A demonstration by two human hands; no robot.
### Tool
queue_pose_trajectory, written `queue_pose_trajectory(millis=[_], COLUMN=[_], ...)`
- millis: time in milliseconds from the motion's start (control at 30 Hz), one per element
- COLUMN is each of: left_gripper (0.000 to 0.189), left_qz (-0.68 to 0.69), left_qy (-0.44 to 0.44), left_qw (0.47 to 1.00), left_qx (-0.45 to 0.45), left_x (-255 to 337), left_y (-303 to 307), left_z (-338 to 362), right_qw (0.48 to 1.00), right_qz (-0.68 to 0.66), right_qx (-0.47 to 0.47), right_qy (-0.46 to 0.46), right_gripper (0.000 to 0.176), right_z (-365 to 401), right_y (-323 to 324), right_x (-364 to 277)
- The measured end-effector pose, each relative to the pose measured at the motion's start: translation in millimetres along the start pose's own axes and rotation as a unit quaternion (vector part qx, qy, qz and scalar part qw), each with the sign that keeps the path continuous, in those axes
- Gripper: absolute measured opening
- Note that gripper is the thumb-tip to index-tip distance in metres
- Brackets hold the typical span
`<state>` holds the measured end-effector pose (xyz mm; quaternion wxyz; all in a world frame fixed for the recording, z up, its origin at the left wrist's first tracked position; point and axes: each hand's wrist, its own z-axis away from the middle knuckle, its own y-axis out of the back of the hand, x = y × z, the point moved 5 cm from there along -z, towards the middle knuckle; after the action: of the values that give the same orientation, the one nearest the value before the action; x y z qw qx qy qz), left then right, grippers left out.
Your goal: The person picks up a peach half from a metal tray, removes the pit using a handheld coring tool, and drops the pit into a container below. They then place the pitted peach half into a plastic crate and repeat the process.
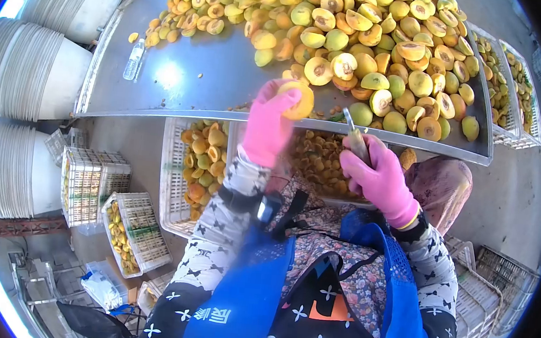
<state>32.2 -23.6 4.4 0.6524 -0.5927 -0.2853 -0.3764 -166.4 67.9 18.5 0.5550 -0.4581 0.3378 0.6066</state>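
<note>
Grasping a yellow peach (303,105), the pink-gloved left hand (266,127) is holding it over the near edge of the metal table (216,87); the right hand (382,182), fingers curled around a metal-tipped hand tool (358,143), is pointing its long axis forward and slightly left, the tip right of the peach, apart.
</note>
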Motion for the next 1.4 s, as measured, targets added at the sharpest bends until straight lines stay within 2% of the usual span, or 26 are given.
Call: queue_pose_trajectory(millis=[100, 167, 233, 333, 367, 400, 433, 467, 500, 533, 633, 700, 733, 800, 867, 933, 967, 1067, 1167, 1200, 1233, 1300, 1367, 1400], left_gripper=[0.032, 0.032, 0.031, 0.030, 0.030, 0.030, 0.030, 0.030, 0.031, 0.032, 0.032, 0.034, 0.035, 0.032, 0.032, 0.032, 0.031, 0.029, 0.029, 0.030, 0.033, 0.041, 0.043, 0.042], left_qz=[0.003, -0.028, -0.034, -0.194, -0.200, -0.206, -0.158, -0.110, -0.022, 0.068, 0.103, -0.092, -0.190, -0.185, -0.099, 0.066, 0.063, 0.050, 0.021, 0.011, 0.000, -0.055, -0.123, -0.095], left_qy=[0.051, 0.059, 0.030, -0.113, -0.137, -0.160, -0.159, -0.159, -0.093, -0.028, 0.025, -0.050, -0.088, -0.095, -0.058, 0.026, 0.022, 0.004, -0.011, 0.002, 0.014, -0.009, -0.039, -0.008], left_qw=[0.999, 0.998, 0.998, 0.974, 0.970, 0.965, 0.974, 0.980, 0.994, 0.996, 0.994, 0.993, 0.975, 0.977, 0.993, 0.997, 0.998, 0.999, 1.000, 1.000, 1.000, 0.998, 0.991, 0.992], left_qx=[0.014, -0.027, -0.040, -0.031, -0.032, -0.032, -0.043, -0.053, -0.054, -0.044, -0.020, -0.059, -0.076, -0.050, -0.021, 0.018, 0.018, 0.015, 0.006, -0.001, -0.008, -0.028, -0.024, -0.083], left_x=[-11.8, -23.6, -22.4, -7.2, -3.7, -0.1, 1.6, 3.9, 2.0, 0.1, -0.9, 5.0, 7.6, 7.2, 1.9, -8.0, -8.6, -10.8, -4.3, 2.5, 5.8, 4.6, 1.1, 0.9], left_y=[-29.9, -41.0, -54.6, -55.5, -55.3, -55.0, -54.6, -54.4, -52.9, -51.5, -54.7, -55.3, -55.4, -53.7, -53.0, -49.3, -48.5, -49.5, -54.9, -57.9, -59.0, -56.0, -53.8, -57.9], left_z=[31.1, 46.3, 54.1, 57.8, 58.4, 58.9, 59.5, 59.6, 58.4, 57.7, 60.5, 65.4, 68.7, 67.8, 64.0, 62.6, 62.0, 60.9, 63.4, 64.8, 65.4, 61.8, 59.2, 56.7], right_qw=[0.995, 0.986, 0.970, 0.978, 0.979, 0.990, 0.990, 0.942, 0.848, 0.862, 0.781, 0.758, 0.752, 0.739, 0.724, 0.751, 0.764, 0.888, 0.849, 0.933, 0.978, 0.955, 0.942, 0.936], right_qz=[-0.097, -0.164, -0.241, -0.194, -0.177, -0.131, 0.009, 0.148, 0.277, 0.332, 0.482, 0.546, 0.560, 0.580, 0.594, 0.565, 0.550, 0.385, 0.345, 0.221, 0.091, -0.076, -0.106, -0.121], right_qx=[0.017, 0.001, -0.010, -0.078, -0.102, -0.051, 0.025, 0.098, 0.166, 0.089, 0.094, 0.082, 0.077, 0.075, 0.085, 0.072, 0.065, -0.022, -0.013, -0.108, -0.150, -0.276, -0.304, -0.317], right_qy=[0.020, 0.038, 0.034, 0.006, -0.003, -0.012, 0.139, 0.286, 0.420, 0.374, 0.387, 0.348, 0.339, 0.334, 0.341, 0.335, 0.332, 0.250, 0.399, 0.263, 0.108, -0.080, -0.091, -0.095], right_gripper=[0.036, 0.034, 0.032, 0.032, 0.032, 0.031, 0.031, 0.030, 0.029, 0.027, 0.026, 0.025, 0.025, 0.024, 0.024, 0.025, 0.025, 0.024, 0.022, 0.022, 0.022, 0.022, 0.019, 0.018], right_z=[-9.1, -17.8, -24.5, -17.0, -14.1, -11.7, -9.6, -5.0, 6.8, 10.0, 10.0, 9.8, 9.5, 8.3, 4.7, 0.4, -0.8, 1.0, 12.4, 10.1, 11.0, 19.4, 20.7, 20.5], right_y=[-16.8, -15.5, -15.6, -29.1, -33.8, -29.5, -20.7, -15.6, -18.8, -21.4, -29.0, -30.1, -31.1, -33.2, -33.8, -34.5, -34.8, -39.6, -46.0, -47.7, -48.2, -52.7, -52.2, -50.7], right_x=[-6.6, -10.6, -14.6, -15.0, -14.6, -11.2, -18.9, -22.9, -33.1, -34.8, -28.8, -25.0, -23.6, -19.4, -12.6, -3.6, -0.9, -1.1, 1.9, 3.4, 6.5, -5.4, -5.9, -6.0])
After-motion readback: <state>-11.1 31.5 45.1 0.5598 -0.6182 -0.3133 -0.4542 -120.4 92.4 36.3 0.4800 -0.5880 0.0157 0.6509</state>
